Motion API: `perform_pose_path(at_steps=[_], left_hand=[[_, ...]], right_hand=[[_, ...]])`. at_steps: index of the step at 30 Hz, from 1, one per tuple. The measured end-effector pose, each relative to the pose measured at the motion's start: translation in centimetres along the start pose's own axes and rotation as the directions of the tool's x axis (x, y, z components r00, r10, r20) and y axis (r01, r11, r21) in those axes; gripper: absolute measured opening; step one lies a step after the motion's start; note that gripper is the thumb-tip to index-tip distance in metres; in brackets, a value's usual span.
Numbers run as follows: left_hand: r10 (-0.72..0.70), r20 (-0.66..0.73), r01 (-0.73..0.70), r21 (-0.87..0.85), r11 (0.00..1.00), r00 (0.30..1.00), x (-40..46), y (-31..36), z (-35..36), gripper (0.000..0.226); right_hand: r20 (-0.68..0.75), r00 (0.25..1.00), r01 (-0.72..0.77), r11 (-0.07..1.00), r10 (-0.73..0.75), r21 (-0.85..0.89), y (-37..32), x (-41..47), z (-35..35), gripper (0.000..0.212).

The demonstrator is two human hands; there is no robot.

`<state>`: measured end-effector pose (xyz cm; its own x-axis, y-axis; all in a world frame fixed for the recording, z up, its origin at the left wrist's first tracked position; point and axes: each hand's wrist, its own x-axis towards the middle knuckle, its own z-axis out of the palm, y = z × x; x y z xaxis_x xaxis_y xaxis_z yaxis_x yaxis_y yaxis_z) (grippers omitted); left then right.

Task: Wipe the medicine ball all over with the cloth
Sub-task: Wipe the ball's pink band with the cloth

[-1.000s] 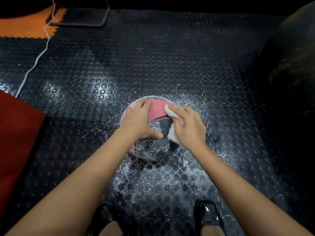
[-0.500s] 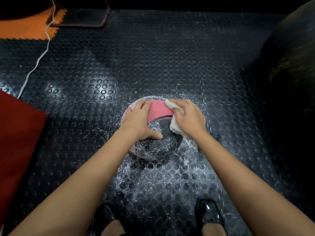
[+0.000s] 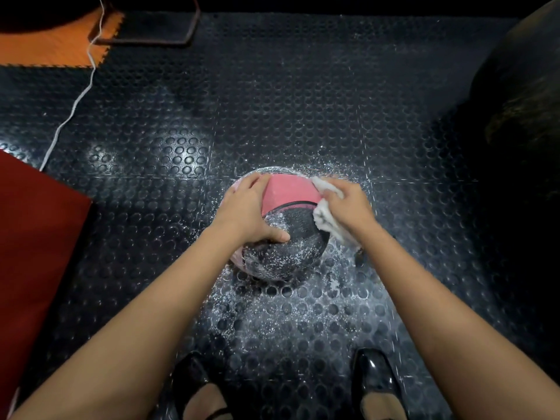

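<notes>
Round pink-and-black medicine ball (image 3: 291, 204) (powder-speckled) on studded rubber floor (image 3: 303, 101): left hand (image 3: 247, 212) spread, pressing at 9 o'clock; right hand (image 3: 348, 204) gripping bunched white cloth (image 3: 325, 219) at 3 o'clock.

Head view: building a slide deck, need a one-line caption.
Left hand steadies the powder-dusted pink-and-black medicine ball while right hand wipes with white cloth.

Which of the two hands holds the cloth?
The right hand grips the white cloth against the medicine ball; the left hand only steadies the ball, bare.
</notes>
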<state>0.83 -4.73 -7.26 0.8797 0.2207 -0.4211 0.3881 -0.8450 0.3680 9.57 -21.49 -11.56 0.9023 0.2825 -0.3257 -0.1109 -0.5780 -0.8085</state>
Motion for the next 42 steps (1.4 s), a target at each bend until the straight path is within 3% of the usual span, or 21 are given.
perform_pose_path(at_steps=[4, 9, 11, 13, 14, 16, 17, 19, 21, 22, 23, 25, 27, 28, 29, 33, 36, 40, 42], left_hand=[[-0.004, 0.032, 0.003, 0.055, 0.998, 0.999, 0.3, 0.4, -0.9, 0.127], [0.016, 0.076, -0.025, 0.124, 0.992, 0.997, 1.0, 0.9, -1.1, 0.125], [0.014, 0.066, -0.021, 0.119, 0.993, 0.998, 1.0, 0.6, -1.2, 0.126], [0.018, 0.061, -0.025, 0.12, 0.992, 0.998, 0.8, 0.2, -1.5, 0.126], [0.02, 0.061, -0.027, 0.12, 0.992, 0.998, 0.7, 0.1, -1.6, 0.126], [0.022, 0.062, -0.028, 0.107, 0.994, 0.998, 0.4, -0.3, -1.9, 0.125], [0.018, 0.066, -0.025, 0.092, 0.995, 0.998, 0.2, -0.5, -2.0, 0.125], [0.019, 0.063, -0.023, 0.068, 0.997, 0.998, -0.1, -0.9, -1.9, 0.125], [0.019, 0.056, -0.022, 0.051, 0.998, 0.998, -0.2, -1.1, -1.7, 0.125], [0.02, 0.051, -0.023, 0.05, 0.998, 0.998, -0.2, -1.0, -1.5, 0.126], [0.024, 0.04, -0.026, 0.054, 0.998, 0.999, -0.1, -1.0, -1.2, 0.126], [0.029, 0.031, -0.032, 0.068, 0.997, 0.999, 0.1, -0.8, -0.9, 0.128], [0.03, 0.029, -0.032, 0.08, 0.996, 0.999, 0.1, -0.9, -0.7, 0.129], [0.031, 0.027, -0.034, 0.082, 0.996, 0.999, 0.1, -0.9, -0.7, 0.13], [0.034, 0.03, -0.036, 0.083, 0.996, 0.999, -0.1, -1.0, -0.8, 0.131], [0.036, 0.027, -0.038, 0.09, 0.995, 0.999, -0.7, -1.1, -0.8, 0.132], [0.034, 0.02, -0.036, 0.111, 0.993, 0.999, -0.4, -0.7, -0.6, 0.133], [0.041, 0.017, -0.043, 0.112, 0.993, 0.999, -0.1, -0.4, -0.1, 0.135], [0.034, 0.012, -0.035, 0.099, 0.994, 0.999, -0.2, -0.4, -0.2, 0.134]], right_hand=[[0.114, 0.97, -0.243, 0.908, 0.217, 0.341, 1.7, -1.5, -0.6, 0.022], [0.093, 0.969, -0.246, 0.904, 0.227, 0.35, 1.2, -1.2, 0.3, 0.031], [-0.028, 0.987, -0.147, 0.96, 0.158, 0.237, 0.7, -1.5, 1.3, 0.029], [-0.153, 0.987, 0.045, 0.998, -0.05, -0.034, 0.1, -2.3, 2.4, 0.029], [-0.159, 0.974, 0.131, 0.976, -0.16, -0.176, -0.3, -2.8, 2.8, 0.031], [-0.138, 0.949, 0.236, 0.928, -0.284, -0.288, 0.0, -3.2, 3.3, 0.035], [-0.154, 0.95, 0.222, 0.936, -0.27, -0.271, 0.8, -3.3, 3.6, 0.036], [-0.187, 0.981, 0.045, 0.997, -0.055, -0.06, 2.6, -3.5, 3.7, 0.035], [-0.141, 0.978, -0.135, 0.979, 0.157, 0.154, 3.5, -3.6, 3.7, 0.034], [-0.142, 0.972, -0.161, 0.972, 0.186, 0.172, 3.4, -3.6, 3.6, 0.034], [-0.172, 0.972, -0.139, 0.981, 0.162, 0.138, 2.8, -3.6, 3.5, 0.035], [-0.226, 0.973, 0.031, 0.995, -0.053, -0.098, 1.1, -3.6, 3.4, 0.034], [-0.15, 0.944, 0.225, 0.905, -0.295, -0.362, -0.5, -3.9, 3.4, 0.035], [-0.123, 0.931, 0.263, 0.866, -0.343, -0.425, -0.7, -3.8, 3.4, 0.036], [-0.118, 0.938, 0.249, 0.87, -0.325, -0.425, -0.4, -3.6, 3.3, 0.037], [-0.117, 0.993, 0.009, 0.986, -0.029, -0.166, 1.5, -2.2, 2.1, 0.034], [-0.109, 0.987, 0.082, 0.957, -0.116, -0.277, -0.6, -1.6, 2.1, 0.032], [0.05, 0.942, 0.301, 0.769, -0.331, -0.564, -4.6, -1.1, 2.8, 0.034], [0.033, 0.96, 0.255, 0.818, -0.279, -0.515, -4.1, -0.6, 2.1, 0.035]])
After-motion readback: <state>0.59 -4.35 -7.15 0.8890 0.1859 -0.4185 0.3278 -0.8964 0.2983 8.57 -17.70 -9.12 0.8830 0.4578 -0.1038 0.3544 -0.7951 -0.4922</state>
